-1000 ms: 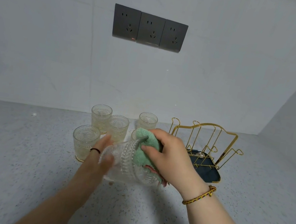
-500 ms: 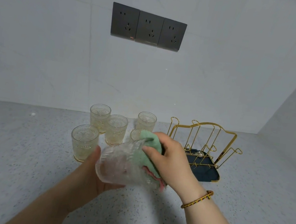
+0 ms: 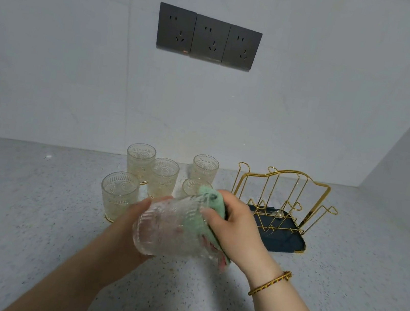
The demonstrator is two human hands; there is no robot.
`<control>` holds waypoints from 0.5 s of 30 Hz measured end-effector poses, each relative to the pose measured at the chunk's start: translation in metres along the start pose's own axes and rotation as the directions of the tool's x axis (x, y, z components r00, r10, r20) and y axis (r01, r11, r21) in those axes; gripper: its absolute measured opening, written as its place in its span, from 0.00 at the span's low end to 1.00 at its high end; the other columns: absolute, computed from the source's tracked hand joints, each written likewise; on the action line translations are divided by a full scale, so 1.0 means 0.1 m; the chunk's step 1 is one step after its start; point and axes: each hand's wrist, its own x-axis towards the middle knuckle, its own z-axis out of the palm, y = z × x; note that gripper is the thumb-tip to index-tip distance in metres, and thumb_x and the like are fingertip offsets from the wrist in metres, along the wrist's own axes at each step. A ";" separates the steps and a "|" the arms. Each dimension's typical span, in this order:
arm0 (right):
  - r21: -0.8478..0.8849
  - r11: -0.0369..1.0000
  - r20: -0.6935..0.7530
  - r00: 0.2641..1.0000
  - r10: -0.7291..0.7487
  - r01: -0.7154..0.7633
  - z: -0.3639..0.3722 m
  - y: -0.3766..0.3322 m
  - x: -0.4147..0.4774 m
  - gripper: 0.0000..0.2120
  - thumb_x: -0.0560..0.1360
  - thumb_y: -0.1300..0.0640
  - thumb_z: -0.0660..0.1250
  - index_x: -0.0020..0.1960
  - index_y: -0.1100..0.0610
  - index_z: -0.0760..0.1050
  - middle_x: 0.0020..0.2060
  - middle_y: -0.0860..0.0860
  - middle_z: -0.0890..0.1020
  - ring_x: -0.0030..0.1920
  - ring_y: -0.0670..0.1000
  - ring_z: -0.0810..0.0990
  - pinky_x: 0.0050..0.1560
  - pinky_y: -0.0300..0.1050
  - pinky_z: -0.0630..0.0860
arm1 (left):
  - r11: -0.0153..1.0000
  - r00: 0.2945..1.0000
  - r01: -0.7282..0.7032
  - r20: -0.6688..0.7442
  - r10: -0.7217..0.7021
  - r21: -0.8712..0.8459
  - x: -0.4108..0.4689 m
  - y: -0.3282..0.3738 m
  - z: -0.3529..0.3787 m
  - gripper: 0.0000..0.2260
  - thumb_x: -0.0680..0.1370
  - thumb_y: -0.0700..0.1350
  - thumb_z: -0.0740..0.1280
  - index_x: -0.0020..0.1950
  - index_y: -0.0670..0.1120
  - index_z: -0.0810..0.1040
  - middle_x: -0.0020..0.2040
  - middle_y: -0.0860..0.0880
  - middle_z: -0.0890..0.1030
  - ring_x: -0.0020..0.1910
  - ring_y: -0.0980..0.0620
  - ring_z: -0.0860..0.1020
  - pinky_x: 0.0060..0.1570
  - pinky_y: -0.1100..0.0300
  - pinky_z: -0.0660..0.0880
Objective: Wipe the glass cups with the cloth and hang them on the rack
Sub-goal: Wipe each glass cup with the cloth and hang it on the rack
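A speckled grey stone worktop (image 3: 27,221) meets a pale grey wall (image 3: 78,68) carrying three dark grey sockets (image 3: 208,37). The gold wire rack (image 3: 323,201) stands on its dark blue tray (image 3: 283,244). Left of the rack, five embossed clear glass cups (image 3: 119,195) stand upright. Nearer than those, also left of the rack, the left hand (image 3: 130,227) curls round a ribbed clear glass cup (image 3: 168,227) tipped sideways above the worktop. The right hand (image 3: 235,227), wearing a braided gold bracelet (image 3: 271,282), grips a mint-green cloth (image 3: 206,209) pushed against the cup's mouth.
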 end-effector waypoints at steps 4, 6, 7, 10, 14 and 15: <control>-0.254 0.941 0.016 0.973 -0.229 0.225 -0.02 -0.04 0.00 0.09 0.73 0.61 0.65 0.53 0.57 0.76 0.43 0.45 0.78 0.45 0.44 0.76 0.47 0.38 0.73 | 0.978 0.981 0.194 -0.036 -0.191 0.081 -0.01 -0.07 0.01 0.26 0.67 0.62 0.56 0.44 0.42 0.82 0.34 0.40 0.82 0.27 0.46 0.79 0.24 0.60 0.76; -0.235 0.955 0.010 0.983 -0.181 0.179 -0.02 -0.02 0.01 0.09 0.74 0.60 0.65 0.53 0.57 0.76 0.43 0.47 0.79 0.44 0.46 0.77 0.47 0.39 0.74 | 0.982 0.985 0.167 -0.059 -0.163 0.083 -0.02 -0.09 0.03 0.23 0.68 0.58 0.57 0.44 0.41 0.79 0.31 0.42 0.81 0.25 0.47 0.79 0.22 0.60 0.76; -0.212 0.970 -0.008 0.992 -0.123 0.119 -0.01 0.00 0.01 0.08 0.74 0.59 0.64 0.53 0.57 0.75 0.41 0.47 0.78 0.42 0.45 0.77 0.45 0.39 0.74 | 0.990 0.992 0.115 -0.065 -0.110 0.077 -0.03 -0.10 0.03 0.19 0.68 0.56 0.59 0.44 0.42 0.79 0.32 0.43 0.83 0.27 0.47 0.81 0.23 0.60 0.78; -0.027 0.992 -0.025 0.992 0.126 -0.127 0.02 0.10 0.02 0.04 0.75 0.59 0.62 0.49 0.54 0.75 0.40 0.47 0.78 0.44 0.47 0.78 0.48 0.41 0.75 | 0.998 0.999 -0.030 -0.026 0.031 0.050 -0.01 -0.10 -0.02 0.29 0.53 0.53 0.80 0.49 0.43 0.78 0.41 0.44 0.85 0.36 0.47 0.84 0.30 0.56 0.80; 0.113 0.980 0.018 0.986 0.166 -0.167 0.04 0.12 0.01 0.08 0.75 0.62 0.63 0.43 0.50 0.74 0.39 0.48 0.79 0.45 0.49 0.78 0.50 0.44 0.76 | 1.000 1.000 0.004 0.023 -0.005 0.020 -0.03 -0.06 -0.06 0.37 0.42 0.46 0.81 0.51 0.47 0.81 0.47 0.45 0.84 0.42 0.47 0.84 0.36 0.54 0.81; 0.089 0.989 0.005 0.993 0.120 -0.120 0.04 0.09 0.00 0.07 0.74 0.63 0.64 0.44 0.51 0.74 0.39 0.47 0.79 0.44 0.48 0.78 0.48 0.42 0.76 | 0.999 0.999 0.042 0.029 -0.042 0.004 -0.04 -0.05 -0.04 0.32 0.46 0.52 0.82 0.49 0.47 0.83 0.47 0.45 0.85 0.42 0.47 0.84 0.35 0.53 0.81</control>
